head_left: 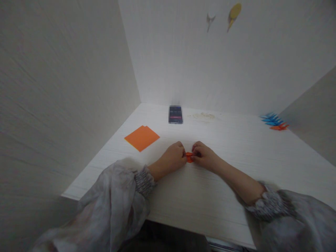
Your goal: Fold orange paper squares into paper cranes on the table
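Note:
A small folded piece of orange paper lies on the white table between my two hands. My left hand is closed, its fingertips pinching the paper's left side. From the right, my right hand pinches the other side with curled fingers. Most of the paper is hidden by the fingers. Both forearms rest on the table in loose grey sleeves.
A stack of flat orange paper sheets lies to the left. A dark phone-like object stands near the back wall. Finished blue and orange folded shapes sit at the far right. Walls close in left, back and right.

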A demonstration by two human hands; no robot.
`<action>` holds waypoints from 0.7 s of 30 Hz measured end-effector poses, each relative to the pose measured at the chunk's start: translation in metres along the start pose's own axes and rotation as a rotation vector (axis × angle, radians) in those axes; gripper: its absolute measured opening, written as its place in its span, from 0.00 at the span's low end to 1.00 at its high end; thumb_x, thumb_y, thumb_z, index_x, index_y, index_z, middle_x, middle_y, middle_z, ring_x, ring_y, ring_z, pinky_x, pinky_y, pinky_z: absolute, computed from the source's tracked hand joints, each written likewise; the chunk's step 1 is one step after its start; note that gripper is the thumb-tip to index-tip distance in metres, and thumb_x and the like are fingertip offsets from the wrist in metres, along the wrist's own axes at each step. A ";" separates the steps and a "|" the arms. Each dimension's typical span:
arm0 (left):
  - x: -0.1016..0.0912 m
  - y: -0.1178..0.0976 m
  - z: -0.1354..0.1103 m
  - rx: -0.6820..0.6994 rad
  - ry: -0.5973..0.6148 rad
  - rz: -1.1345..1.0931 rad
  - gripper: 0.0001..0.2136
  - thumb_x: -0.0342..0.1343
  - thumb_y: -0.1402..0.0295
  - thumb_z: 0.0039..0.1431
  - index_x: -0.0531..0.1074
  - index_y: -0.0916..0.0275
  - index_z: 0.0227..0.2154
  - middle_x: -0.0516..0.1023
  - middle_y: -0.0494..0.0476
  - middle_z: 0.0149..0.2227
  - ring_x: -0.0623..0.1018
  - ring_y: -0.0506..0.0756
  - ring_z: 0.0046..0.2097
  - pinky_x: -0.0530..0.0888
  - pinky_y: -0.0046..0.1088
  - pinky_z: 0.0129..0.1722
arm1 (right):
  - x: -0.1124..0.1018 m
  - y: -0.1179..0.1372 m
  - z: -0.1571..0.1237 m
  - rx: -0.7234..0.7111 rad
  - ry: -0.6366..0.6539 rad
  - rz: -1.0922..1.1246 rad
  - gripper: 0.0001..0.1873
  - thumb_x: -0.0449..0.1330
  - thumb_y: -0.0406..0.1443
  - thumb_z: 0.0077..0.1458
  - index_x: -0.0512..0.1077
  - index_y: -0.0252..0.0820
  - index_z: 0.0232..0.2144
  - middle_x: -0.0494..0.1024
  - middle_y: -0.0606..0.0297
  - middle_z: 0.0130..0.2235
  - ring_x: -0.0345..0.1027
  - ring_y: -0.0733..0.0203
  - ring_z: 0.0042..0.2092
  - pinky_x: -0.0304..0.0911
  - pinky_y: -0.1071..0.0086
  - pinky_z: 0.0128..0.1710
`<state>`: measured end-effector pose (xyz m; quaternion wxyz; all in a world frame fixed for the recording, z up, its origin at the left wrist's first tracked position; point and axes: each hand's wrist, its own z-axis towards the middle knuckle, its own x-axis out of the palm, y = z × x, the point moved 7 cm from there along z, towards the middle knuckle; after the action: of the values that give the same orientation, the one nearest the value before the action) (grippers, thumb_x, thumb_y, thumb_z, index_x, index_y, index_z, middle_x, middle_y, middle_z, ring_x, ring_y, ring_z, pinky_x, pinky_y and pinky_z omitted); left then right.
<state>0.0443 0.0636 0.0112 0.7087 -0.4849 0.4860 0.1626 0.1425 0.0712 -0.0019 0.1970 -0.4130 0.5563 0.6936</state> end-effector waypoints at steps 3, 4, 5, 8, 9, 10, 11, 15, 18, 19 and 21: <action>0.001 -0.001 -0.001 0.039 0.001 0.019 0.07 0.47 0.71 0.49 0.69 0.67 0.22 0.67 0.58 0.32 0.69 0.52 0.34 0.67 0.28 0.38 | 0.001 0.000 0.000 -0.013 0.016 0.000 0.09 0.56 0.27 0.40 0.61 0.37 0.14 0.64 0.64 0.31 0.58 0.66 0.31 0.56 0.72 0.29; 0.002 -0.001 -0.001 0.050 0.006 0.028 0.07 0.47 0.72 0.49 0.69 0.67 0.22 0.67 0.58 0.32 0.69 0.52 0.35 0.67 0.28 0.39 | 0.001 0.000 0.000 -0.017 0.021 -0.004 0.09 0.56 0.27 0.40 0.61 0.37 0.14 0.64 0.64 0.31 0.58 0.66 0.32 0.56 0.72 0.30; 0.002 -0.001 -0.001 0.059 0.012 0.038 0.08 0.46 0.72 0.50 0.69 0.67 0.22 0.67 0.58 0.32 0.69 0.52 0.35 0.66 0.28 0.39 | 0.001 0.000 0.000 -0.020 0.026 -0.008 0.09 0.57 0.27 0.40 0.61 0.37 0.14 0.64 0.64 0.31 0.58 0.66 0.32 0.56 0.72 0.30; 0.004 -0.002 -0.002 0.077 0.016 0.067 0.08 0.45 0.73 0.51 0.68 0.68 0.23 0.67 0.59 0.32 0.68 0.53 0.36 0.66 0.29 0.41 | 0.001 0.001 0.001 -0.013 0.028 -0.030 0.10 0.56 0.27 0.41 0.61 0.37 0.14 0.64 0.64 0.31 0.58 0.66 0.32 0.56 0.73 0.30; 0.004 -0.002 -0.002 0.080 0.012 0.075 0.09 0.44 0.73 0.51 0.68 0.68 0.23 0.67 0.59 0.32 0.68 0.53 0.37 0.66 0.29 0.41 | 0.000 0.002 0.001 -0.007 0.027 -0.038 0.10 0.56 0.27 0.41 0.61 0.37 0.14 0.64 0.63 0.31 0.58 0.66 0.32 0.56 0.73 0.30; 0.003 -0.002 -0.002 0.080 0.006 0.082 0.09 0.44 0.73 0.52 0.68 0.68 0.23 0.67 0.60 0.32 0.68 0.53 0.37 0.66 0.30 0.41 | 0.000 0.002 0.001 0.001 0.025 -0.046 0.10 0.56 0.27 0.41 0.61 0.37 0.14 0.64 0.63 0.32 0.59 0.66 0.32 0.57 0.73 0.30; 0.003 -0.003 -0.002 0.079 0.002 0.087 0.09 0.44 0.73 0.52 0.68 0.68 0.23 0.67 0.60 0.32 0.68 0.53 0.37 0.66 0.30 0.41 | 0.000 0.003 0.001 0.011 0.025 -0.055 0.09 0.56 0.27 0.41 0.61 0.37 0.14 0.64 0.63 0.31 0.59 0.65 0.31 0.57 0.73 0.30; 0.001 -0.005 -0.003 0.072 -0.015 0.090 0.09 0.44 0.72 0.52 0.67 0.68 0.23 0.67 0.60 0.32 0.68 0.53 0.36 0.66 0.31 0.41 | -0.001 0.004 0.001 0.035 0.021 -0.079 0.09 0.55 0.27 0.41 0.61 0.38 0.14 0.65 0.62 0.31 0.59 0.65 0.31 0.57 0.72 0.30; 0.000 -0.005 -0.003 0.068 -0.033 0.087 0.08 0.45 0.73 0.51 0.68 0.68 0.24 0.67 0.60 0.32 0.68 0.53 0.36 0.66 0.30 0.40 | -0.002 0.004 0.001 0.031 0.014 -0.088 0.09 0.55 0.27 0.40 0.61 0.38 0.14 0.65 0.62 0.31 0.59 0.65 0.31 0.57 0.72 0.30; -0.001 -0.005 -0.003 0.070 -0.036 0.085 0.07 0.46 0.73 0.51 0.68 0.68 0.24 0.67 0.59 0.32 0.68 0.53 0.36 0.66 0.30 0.40 | -0.002 0.004 0.001 0.030 0.012 -0.092 0.09 0.55 0.27 0.40 0.61 0.38 0.14 0.66 0.62 0.31 0.59 0.65 0.31 0.57 0.72 0.30; 0.000 -0.005 -0.004 0.078 -0.040 0.081 0.06 0.47 0.72 0.50 0.68 0.67 0.23 0.67 0.58 0.31 0.68 0.52 0.35 0.67 0.29 0.39 | -0.002 0.004 0.001 0.025 0.014 -0.101 0.09 0.55 0.27 0.40 0.60 0.38 0.14 0.65 0.62 0.30 0.59 0.65 0.31 0.57 0.72 0.30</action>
<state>0.0459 0.0581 0.0141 0.7296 -0.4335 0.4967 0.1817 0.1406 0.0712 0.0024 0.2331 -0.4430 0.5449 0.6727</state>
